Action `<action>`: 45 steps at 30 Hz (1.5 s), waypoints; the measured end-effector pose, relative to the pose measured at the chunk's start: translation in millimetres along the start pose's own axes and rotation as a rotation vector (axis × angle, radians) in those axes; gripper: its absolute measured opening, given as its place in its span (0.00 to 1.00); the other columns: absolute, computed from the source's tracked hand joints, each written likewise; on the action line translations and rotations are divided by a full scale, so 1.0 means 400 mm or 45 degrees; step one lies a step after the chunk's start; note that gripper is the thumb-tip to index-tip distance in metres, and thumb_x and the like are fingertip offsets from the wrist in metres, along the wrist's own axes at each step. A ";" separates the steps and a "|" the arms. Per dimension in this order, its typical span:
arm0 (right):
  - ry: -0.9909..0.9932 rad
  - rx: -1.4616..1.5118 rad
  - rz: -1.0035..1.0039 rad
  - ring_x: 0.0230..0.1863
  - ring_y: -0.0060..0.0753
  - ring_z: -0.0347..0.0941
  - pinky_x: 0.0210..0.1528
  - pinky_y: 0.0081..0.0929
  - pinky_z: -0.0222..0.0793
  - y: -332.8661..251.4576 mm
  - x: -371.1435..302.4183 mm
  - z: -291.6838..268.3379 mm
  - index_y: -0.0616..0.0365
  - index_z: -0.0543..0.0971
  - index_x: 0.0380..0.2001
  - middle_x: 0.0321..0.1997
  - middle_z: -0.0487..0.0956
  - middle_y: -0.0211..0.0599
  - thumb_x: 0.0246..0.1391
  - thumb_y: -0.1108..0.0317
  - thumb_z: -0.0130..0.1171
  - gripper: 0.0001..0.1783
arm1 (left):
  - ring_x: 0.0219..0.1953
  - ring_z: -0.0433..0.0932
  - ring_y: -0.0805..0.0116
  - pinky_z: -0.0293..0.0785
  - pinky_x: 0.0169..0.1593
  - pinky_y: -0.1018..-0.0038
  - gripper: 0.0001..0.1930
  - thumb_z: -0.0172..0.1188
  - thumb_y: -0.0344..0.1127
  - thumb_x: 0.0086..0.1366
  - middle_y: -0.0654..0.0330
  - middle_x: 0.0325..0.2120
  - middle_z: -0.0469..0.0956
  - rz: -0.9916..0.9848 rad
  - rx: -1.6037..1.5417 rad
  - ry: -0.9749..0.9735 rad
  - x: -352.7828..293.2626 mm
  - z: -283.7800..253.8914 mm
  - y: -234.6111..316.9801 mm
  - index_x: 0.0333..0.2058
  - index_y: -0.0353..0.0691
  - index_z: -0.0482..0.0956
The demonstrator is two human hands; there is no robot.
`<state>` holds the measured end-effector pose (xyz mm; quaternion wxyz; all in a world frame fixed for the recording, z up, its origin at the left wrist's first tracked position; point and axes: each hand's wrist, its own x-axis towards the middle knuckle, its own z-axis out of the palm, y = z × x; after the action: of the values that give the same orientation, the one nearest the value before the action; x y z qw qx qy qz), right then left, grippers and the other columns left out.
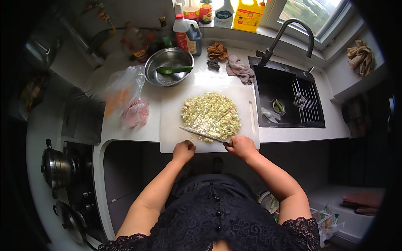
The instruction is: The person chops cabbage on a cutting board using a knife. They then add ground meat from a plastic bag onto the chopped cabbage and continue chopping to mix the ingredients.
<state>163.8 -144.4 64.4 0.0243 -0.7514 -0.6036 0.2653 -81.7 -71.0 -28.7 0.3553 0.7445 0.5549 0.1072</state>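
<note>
A round heap of finely chopped pale green and white vegetable [209, 112] covers the middle of a white cutting board [171, 113]. My right hand [242, 147] grips the handle of a knife [200, 134], whose blade lies across the heap's near edge and points left. At the board's near edge, left of the knife, my left hand [184, 151] is closed with its fingers curled in. Whether those fingers hold anything is hidden. Behind the board stands a steel bowl [153, 78] with a green cucumber [174, 70] in it.
Left of the board lie clear plastic bags with pink minced meat [136, 113] and something orange [116, 100]. A black sink [268, 94] with a tall faucet [310, 39] is at the right. Behind are a rag [240, 69], a dark-liquid jug [187, 35] and a yellow jug [248, 16]. Pots [57, 168] stand far left.
</note>
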 end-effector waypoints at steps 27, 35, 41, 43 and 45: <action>0.133 -0.129 0.087 0.37 0.49 0.77 0.40 0.43 0.72 0.002 0.165 -0.067 0.55 0.78 0.32 0.32 0.80 0.46 0.46 0.54 0.59 0.16 | 0.24 0.75 0.73 0.73 0.28 0.77 0.07 0.54 0.33 0.64 0.59 0.25 0.78 -0.452 -1.135 0.162 0.117 0.033 -0.023 0.35 0.34 0.76; 0.443 0.151 -0.131 0.31 0.53 0.74 0.35 0.47 0.68 -0.027 0.152 -0.117 0.54 0.71 0.29 0.28 0.78 0.46 0.50 0.58 0.52 0.11 | 0.32 0.77 0.67 0.73 0.40 0.73 0.10 0.60 0.33 0.58 0.57 0.28 0.79 -0.170 -0.461 0.137 0.120 0.055 -0.014 0.37 0.35 0.76; 0.541 -0.005 -0.265 0.30 0.53 0.74 0.32 0.48 0.70 -0.053 0.172 -0.097 0.55 0.68 0.32 0.27 0.77 0.45 0.56 0.59 0.48 0.11 | 0.35 0.77 0.58 0.74 0.41 0.67 0.12 0.64 0.30 0.47 0.54 0.30 0.77 -0.185 -0.278 0.066 0.131 0.058 -0.015 0.33 0.38 0.76; 0.459 -0.104 -0.234 0.30 0.53 0.74 0.31 0.48 0.69 -0.022 0.206 -0.037 0.54 0.68 0.32 0.27 0.77 0.44 0.55 0.59 0.50 0.11 | 0.38 0.75 0.55 0.73 0.42 0.65 0.12 0.64 0.28 0.46 0.54 0.32 0.76 -0.180 -0.159 0.064 0.139 0.066 -0.012 0.32 0.39 0.75; 0.385 -0.134 -0.184 0.31 0.52 0.74 0.31 0.48 0.69 0.014 0.235 0.011 0.54 0.68 0.32 0.28 0.77 0.44 0.55 0.58 0.51 0.11 | 0.41 0.73 0.52 0.71 0.45 0.63 0.12 0.62 0.26 0.45 0.52 0.34 0.74 -0.219 -0.107 0.056 0.142 0.067 0.013 0.31 0.39 0.75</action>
<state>179.2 -60.8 23.7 0.0946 -0.7377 -0.6585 0.1148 -42.5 -31.4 -58.1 0.3816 0.6761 0.6196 0.1158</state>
